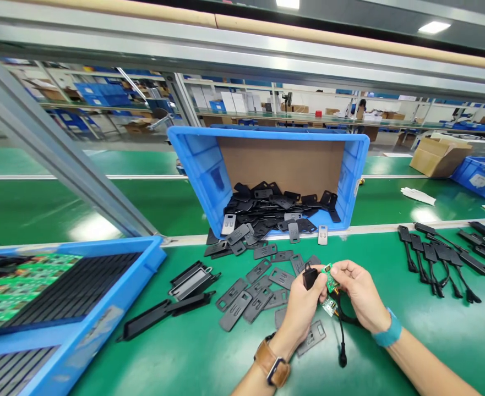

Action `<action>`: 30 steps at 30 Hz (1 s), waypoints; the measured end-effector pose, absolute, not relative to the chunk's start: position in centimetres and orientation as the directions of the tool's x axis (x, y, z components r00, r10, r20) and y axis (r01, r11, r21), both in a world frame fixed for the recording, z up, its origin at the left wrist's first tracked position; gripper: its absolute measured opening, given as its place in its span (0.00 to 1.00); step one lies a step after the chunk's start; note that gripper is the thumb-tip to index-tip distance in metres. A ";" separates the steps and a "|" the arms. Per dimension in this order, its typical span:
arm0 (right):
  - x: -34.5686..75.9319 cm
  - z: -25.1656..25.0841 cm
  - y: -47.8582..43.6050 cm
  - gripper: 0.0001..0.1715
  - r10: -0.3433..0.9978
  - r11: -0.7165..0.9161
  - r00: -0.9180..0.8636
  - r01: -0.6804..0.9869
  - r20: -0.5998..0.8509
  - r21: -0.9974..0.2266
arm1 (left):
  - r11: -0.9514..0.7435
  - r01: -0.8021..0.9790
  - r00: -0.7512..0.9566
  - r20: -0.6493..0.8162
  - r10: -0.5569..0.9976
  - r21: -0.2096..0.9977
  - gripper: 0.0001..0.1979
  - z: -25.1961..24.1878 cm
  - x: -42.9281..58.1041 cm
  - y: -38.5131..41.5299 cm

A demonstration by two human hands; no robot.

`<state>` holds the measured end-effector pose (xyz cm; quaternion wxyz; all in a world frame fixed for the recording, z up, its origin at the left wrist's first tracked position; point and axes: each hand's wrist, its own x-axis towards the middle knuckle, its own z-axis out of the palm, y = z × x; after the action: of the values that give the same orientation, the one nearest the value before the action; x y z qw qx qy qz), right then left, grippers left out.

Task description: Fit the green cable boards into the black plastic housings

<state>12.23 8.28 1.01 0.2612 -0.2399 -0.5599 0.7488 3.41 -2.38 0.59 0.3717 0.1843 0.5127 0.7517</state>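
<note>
My left hand (303, 301) is closed around a black plastic housing (310, 278). Between both hands is a small green circuit board (330, 278), its edge pinched by the fingers of my right hand (355, 290). A second, paler board piece (330, 307) hangs just below it, with orange wires beside it. From there a black cable (341, 335) dangles, ending in a round plug. Under and beside my left hand, flat dark-grey cover plates (234, 311) with slots lie scattered on the green bench.
A blue bin (267, 132) tipped on its side spills black plates. At left, a blue tray (143, 258) holds green boards and black strips. Black housings (188, 280) lie beside it. Cabled black units (430, 253) rest at right. A metal post (60, 143) slants up at left.
</note>
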 end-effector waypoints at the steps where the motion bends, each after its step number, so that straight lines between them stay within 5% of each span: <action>1: 12.2 0.9 8.2 0.22 0.674 -0.181 -0.737 -0.116 -0.038 -0.977 | -0.204 -0.367 -0.663 -0.101 0.742 0.908 0.22 0.5 3.5 -2.4; 11: 12.6 0.6 7.8 0.13 0.648 0.481 -0.657 -0.038 0.385 -0.876 | -0.192 -0.236 -0.683 -0.022 0.730 0.953 0.17 0.5 3.1 -2.4; 30: 12.6 1.8 8.3 0.10 0.604 0.439 -0.698 -0.110 0.384 -0.892 | -0.185 -0.072 -0.717 0.078 0.693 0.980 0.14 -0.1 2.5 -2.4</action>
<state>12.65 8.32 1.77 0.3537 -0.1603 -0.7711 0.5046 2.47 -2.43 -0.11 0.2651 0.2673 0.5808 0.7218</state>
